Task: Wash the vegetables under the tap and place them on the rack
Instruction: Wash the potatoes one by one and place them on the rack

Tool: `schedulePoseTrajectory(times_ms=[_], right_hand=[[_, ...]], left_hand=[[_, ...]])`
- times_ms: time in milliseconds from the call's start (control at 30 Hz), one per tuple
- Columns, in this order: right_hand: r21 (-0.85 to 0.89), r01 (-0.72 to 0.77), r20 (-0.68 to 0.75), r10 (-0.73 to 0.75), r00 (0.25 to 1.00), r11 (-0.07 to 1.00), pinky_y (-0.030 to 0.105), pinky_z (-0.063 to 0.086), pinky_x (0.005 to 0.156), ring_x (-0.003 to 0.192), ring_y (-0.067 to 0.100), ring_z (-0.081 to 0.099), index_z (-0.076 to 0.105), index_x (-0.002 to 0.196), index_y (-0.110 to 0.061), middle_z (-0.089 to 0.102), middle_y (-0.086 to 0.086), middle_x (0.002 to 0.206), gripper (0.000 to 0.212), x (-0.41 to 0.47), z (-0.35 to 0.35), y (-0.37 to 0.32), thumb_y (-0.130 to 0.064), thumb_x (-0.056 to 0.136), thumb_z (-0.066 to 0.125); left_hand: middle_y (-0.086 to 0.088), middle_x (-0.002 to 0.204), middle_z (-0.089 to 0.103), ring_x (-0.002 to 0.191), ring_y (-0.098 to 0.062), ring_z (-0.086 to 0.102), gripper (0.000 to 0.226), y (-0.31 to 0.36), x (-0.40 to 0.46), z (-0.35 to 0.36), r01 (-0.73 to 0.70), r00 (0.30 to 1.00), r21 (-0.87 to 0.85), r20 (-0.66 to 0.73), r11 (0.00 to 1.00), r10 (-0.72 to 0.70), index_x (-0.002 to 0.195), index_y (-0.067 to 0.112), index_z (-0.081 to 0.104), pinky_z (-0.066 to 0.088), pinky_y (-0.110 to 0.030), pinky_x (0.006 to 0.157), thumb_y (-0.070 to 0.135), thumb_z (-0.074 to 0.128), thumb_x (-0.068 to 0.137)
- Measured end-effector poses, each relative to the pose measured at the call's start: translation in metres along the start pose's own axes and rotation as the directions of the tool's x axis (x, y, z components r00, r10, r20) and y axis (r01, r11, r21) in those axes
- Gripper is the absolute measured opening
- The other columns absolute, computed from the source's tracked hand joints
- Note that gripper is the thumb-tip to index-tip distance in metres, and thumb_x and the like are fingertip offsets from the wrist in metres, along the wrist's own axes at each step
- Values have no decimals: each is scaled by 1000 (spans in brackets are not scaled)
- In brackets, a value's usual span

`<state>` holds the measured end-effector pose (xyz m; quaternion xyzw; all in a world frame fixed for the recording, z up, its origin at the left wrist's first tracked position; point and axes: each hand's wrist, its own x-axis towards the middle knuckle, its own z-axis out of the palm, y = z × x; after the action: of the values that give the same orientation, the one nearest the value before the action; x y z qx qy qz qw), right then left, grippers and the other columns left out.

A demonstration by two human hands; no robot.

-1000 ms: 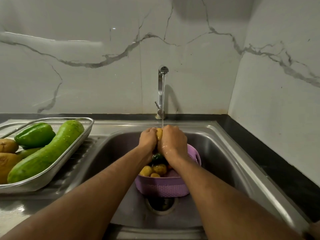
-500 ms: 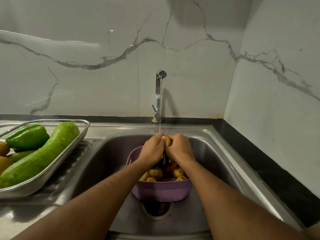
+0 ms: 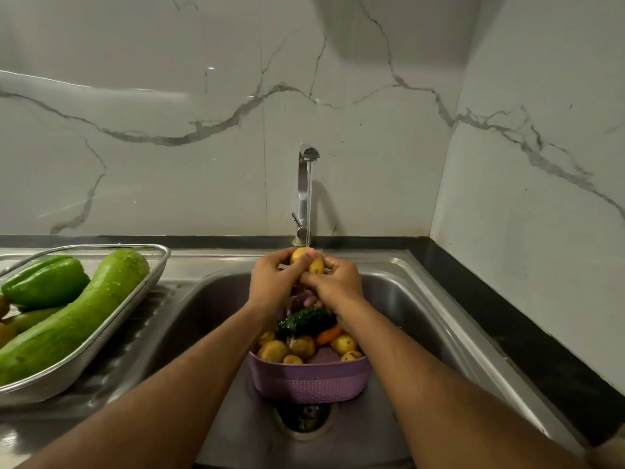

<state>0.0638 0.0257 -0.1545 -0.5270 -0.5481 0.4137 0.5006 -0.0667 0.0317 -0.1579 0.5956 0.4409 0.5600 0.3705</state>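
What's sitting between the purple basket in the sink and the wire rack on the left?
Nothing loose. The head view shows only the sink wall and ribbed steel drainboard between the purple basket and the wire rack.

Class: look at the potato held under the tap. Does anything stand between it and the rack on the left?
Nothing visible does. Only the sink's left rim lies between the potato and the rack.

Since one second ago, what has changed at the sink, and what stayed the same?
Little changed. The left hand and right hand keep gripping the potato under the tap stream, turning it slightly. The purple basket and the rack of green vegetables have not moved.
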Motion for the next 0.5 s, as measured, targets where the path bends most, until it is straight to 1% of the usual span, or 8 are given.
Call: schedulePoseTrajectory(times_ms=[100, 167, 200, 233, 300, 400, 433, 500], right_hand=[[215, -194, 140, 167, 976, 957, 18, 50, 46, 53, 15, 67, 74, 111, -17, 70, 7, 67, 24, 0, -1, -2, -22, 89, 81], [268, -265, 192, 218, 957, 926, 17, 49, 45, 52, 15, 66, 73, 114, -15, 68, 7, 67, 29, 2, -5, 1, -20, 87, 82], [248, -265, 193, 221, 956, 932, 18, 50, 45, 53, 16, 68, 72, 119, -17, 70, 7, 69, 35, 4, -8, 5, -19, 86, 83], [191, -238, 168, 207, 964, 952, 18, 50, 45, 55, 16, 69, 70, 124, -19, 73, 7, 74, 42, 4, -11, 7, -21, 84, 85], [-56, -85, 40, 88, 995, 995, 17, 51, 47, 62, 14, 73, 65, 134, -21, 77, 6, 94, 61, 5, -17, 13, -26, 79, 90], [-386, 113, -74, -153, 986, 916, 6, 45, 60, 100, 13, 71, 57, 145, -23, 71, 0, 125, 79, 4, -23, 19, -33, 75, 92], [-412, 113, -74, -157, 985, 904, 8, 45, 67, 110, 15, 69, 55, 147, -25, 69, 0, 129, 80, 4, -24, 21, -31, 75, 91], [-375, 85, -49, -111, 993, 923, 18, 54, 78, 114, 19, 68, 54, 148, -26, 68, 1, 130, 77, 6, -22, 23, -25, 79, 88]], left_hand=[[-1, 102, 76, 93, -15, 74, 14, -4, 0, -3, -23, 1000, -5, 14, 1000, 23, 109, 29, 72, 62, -31, 82, 35, 63, 100], [-3, 101, 77, 90, -14, 76, 18, -6, -2, -5, 49, 996, -90, 75, 995, -43, 111, 23, 73, 62, -27, 76, 31, 61, 101], [-3, 98, 78, 88, -13, 76, 22, -7, -3, -6, 63, 995, -73, 82, 995, -57, 112, 19, 75, 63, -29, 77, 32, 63, 100], [-1, 94, 79, 85, -13, 76, 24, -9, -3, -6, 53, 997, -15, 62, 999, -52, 111, 17, 77, 63, -32, 78, 34, 66, 98], [2, 80, 78, 74, -13, 76, 22, -14, -3, -6, 24, 1000, 154, -3, 988, -24, 99, 18, 80, 65, -36, 75, 38, 70, 94], [5, 68, 74, 63, -10, 72, 20, -20, -6, 2, -36, 999, 377, 10, 925, 35, 81, 24, 77, 64, -34, 67, 36, 70, 95], [6, 68, 72, 64, -8, 70, 21, -23, -7, 6, -68, 998, 458, 23, 886, 64, 79, 26, 75, 63, -33, 68, 35, 68, 97], [7, 75, 70, 71, -8, 67, 19, -25, -9, 15, -91, 993, 526, -10, 845, 114, 81, 28, 70, 59, -29, 70, 33, 66, 98]])
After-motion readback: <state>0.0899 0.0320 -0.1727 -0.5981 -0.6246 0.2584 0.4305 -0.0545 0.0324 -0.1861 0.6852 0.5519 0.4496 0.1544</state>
